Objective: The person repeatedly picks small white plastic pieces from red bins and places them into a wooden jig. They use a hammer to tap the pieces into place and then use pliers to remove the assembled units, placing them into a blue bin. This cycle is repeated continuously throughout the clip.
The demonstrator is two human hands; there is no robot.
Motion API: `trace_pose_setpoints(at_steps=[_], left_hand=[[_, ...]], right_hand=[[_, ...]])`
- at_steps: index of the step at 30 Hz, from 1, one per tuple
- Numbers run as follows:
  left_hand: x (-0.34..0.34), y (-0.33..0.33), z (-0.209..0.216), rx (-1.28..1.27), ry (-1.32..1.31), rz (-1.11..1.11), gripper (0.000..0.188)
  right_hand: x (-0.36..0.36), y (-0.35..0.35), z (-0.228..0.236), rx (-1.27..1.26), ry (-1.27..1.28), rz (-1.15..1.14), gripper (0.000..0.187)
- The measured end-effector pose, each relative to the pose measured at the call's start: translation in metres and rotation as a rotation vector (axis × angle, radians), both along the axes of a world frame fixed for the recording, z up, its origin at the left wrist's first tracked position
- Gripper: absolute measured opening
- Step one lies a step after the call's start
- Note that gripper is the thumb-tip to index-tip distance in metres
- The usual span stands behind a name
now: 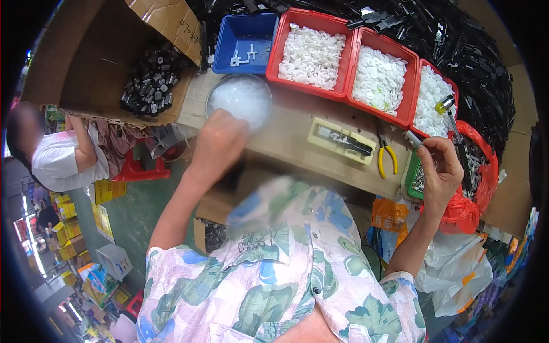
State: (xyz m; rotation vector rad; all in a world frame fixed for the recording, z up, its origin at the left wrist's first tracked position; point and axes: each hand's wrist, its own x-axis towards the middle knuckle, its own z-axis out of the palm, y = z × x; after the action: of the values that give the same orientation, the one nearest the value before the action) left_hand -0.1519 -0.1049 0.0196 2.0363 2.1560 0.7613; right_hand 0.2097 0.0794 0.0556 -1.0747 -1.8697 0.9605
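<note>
My left hand [220,140] is at the near rim of a clear round bowl [266,117] of whitish, cloudy material. Its fingers are curled together, and the tips are hidden, so what they hold cannot be made out. Over on the right, my right hand [441,174] pinches a small grey cylindrical piece [414,138] between thumb and fingers, above a green tray [413,174] of small metal parts. Between my hands, a cream block-shaped holder [316,137] carries a black and white assembly [346,140]. Beside it lie pliers [390,161] with yellow handles.
Three red bins [350,71] hold small white parts, and a blue bin [216,57] holds a few. Black parts [400,23] heap behind. A cardboard box [74,74] stands left. A hammer-like tool [462,151] leans near a red bag [486,166]. Another person [63,157] sits left.
</note>
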Motion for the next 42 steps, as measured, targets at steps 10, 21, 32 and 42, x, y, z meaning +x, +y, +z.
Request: trace_pose_setpoints(at_steps=[10,21,32,42], left_hand=[[0.033,0.006,0.016,-0.022,-0.823,0.155,0.012],[0.065,0.040,0.008,0.086,-0.687,-0.109,0.014],[0.082,0.056,0.011,0.196,-0.482,-0.175,0.018],[0.085,0.064,0.002,0.256,-0.408,-0.255,0.022]], right_hand=[[-0.070,-0.044,-0.021,-0.508,0.323,0.289,0.011],[-0.066,-0.050,-0.033,-0.634,0.424,0.222,0.011],[-0.053,-0.046,-0.038,-0.635,0.511,0.197,0.012],[-0.049,-0.044,-0.041,-0.653,0.452,0.178,0.011]])
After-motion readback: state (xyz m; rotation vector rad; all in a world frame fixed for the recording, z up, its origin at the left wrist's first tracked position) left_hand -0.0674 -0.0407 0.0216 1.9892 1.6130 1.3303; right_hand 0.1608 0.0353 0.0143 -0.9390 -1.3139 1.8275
